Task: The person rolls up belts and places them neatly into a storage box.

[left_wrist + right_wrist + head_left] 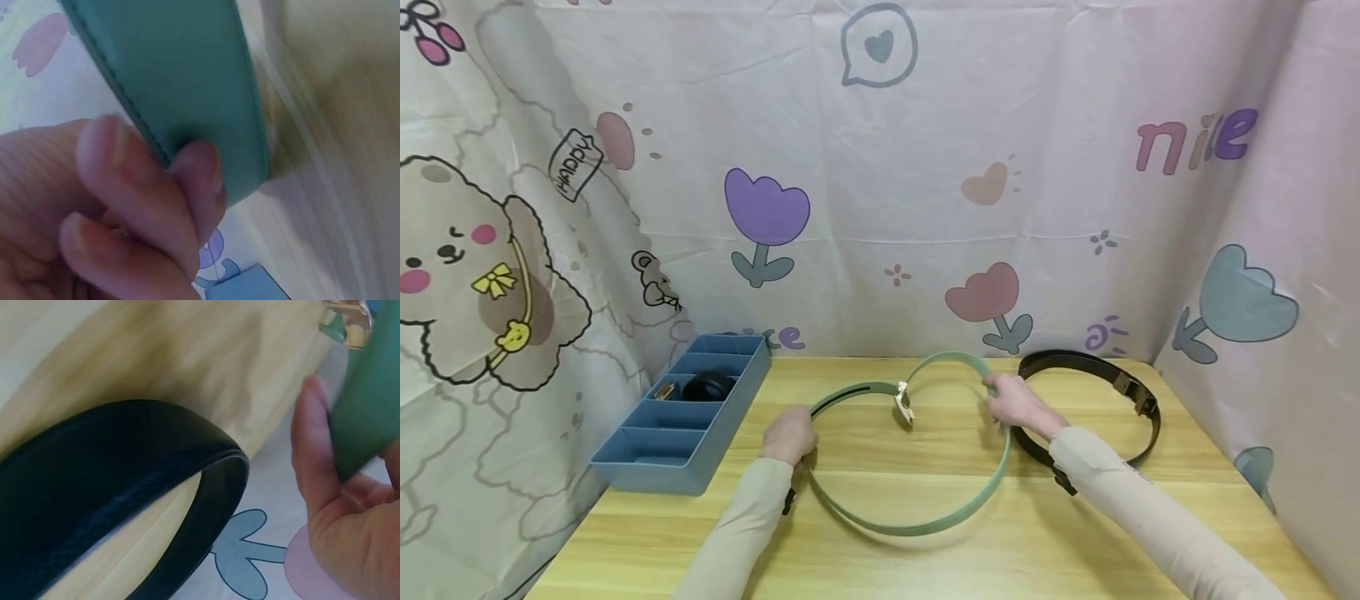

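A green belt [925,527] stands on its edge on the table, curved into a wide loop. Its metal buckle [904,406] is at the far side of the loop, toward the middle. My left hand [790,435] pinches the belt's left side; in the left wrist view, fingertips [203,169] press against the stitched green strap [181,75]. On the opposite side, my right hand [1017,402] grips the strap, with the thumb and fingers on either face of it in the right wrist view. A black belt [1071,360] lies looped just beyond the right hand.
At the left stands a blue-grey divided box [707,454]. One compartment holds a coiled black belt [707,386] and a small gold-coloured piece [664,391]. A patterned curtain [880,208] hangs behind the wooden table [880,571] and along its sides.
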{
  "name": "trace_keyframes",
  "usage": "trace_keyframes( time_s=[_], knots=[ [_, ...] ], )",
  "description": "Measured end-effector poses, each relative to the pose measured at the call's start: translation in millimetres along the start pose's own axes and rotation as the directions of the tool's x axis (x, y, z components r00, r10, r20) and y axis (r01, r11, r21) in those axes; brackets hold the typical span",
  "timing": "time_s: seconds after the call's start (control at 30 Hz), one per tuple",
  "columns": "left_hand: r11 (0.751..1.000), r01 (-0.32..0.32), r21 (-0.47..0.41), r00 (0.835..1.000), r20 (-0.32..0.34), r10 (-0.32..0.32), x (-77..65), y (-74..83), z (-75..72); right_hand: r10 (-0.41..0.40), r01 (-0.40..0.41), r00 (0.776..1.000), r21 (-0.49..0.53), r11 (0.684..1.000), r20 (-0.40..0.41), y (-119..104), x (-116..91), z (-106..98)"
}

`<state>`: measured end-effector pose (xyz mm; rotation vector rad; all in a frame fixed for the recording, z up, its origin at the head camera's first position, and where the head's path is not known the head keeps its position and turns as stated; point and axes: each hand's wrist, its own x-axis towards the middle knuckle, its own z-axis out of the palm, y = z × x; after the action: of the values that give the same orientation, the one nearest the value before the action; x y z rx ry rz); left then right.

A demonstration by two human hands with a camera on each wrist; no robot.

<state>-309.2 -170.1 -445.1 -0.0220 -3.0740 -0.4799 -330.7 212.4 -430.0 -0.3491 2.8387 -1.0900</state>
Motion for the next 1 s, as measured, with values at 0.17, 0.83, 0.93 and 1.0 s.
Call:
trace_keyframes(
  time_s=[0.17,0.83,0.93,1.0],
  knots=[
    [0.990,-0.083,0.116,0.996,0.029,0.080,2.9,-2.5,-0.9,-0.006,0.009,0.999,-0.079,0.997,0.042,3.2,-1.6,9.9],
    [1.000,0.020,0.004,0.999,-0.044,-0.020,11.3,-30.9,-3.1,0.129,-0.126,0.992,-0.121,0.985,0.018,3.3,-9.5,0.3],
    [1.000,0.023,0.009,0.998,-0.057,-0.023,11.5,-35.9,-3.4,0.122,-0.121,0.993,-0.136,0.983,-0.003,3.2,-11.2,-5.9],
    [1.000,0.013,0.026,0.999,-0.051,-0.012,11.5,-37.9,-3.2,0.120,-0.120,0.993,-0.148,0.982,-0.010,4.0,-12.0,-8.2]
  ],
)
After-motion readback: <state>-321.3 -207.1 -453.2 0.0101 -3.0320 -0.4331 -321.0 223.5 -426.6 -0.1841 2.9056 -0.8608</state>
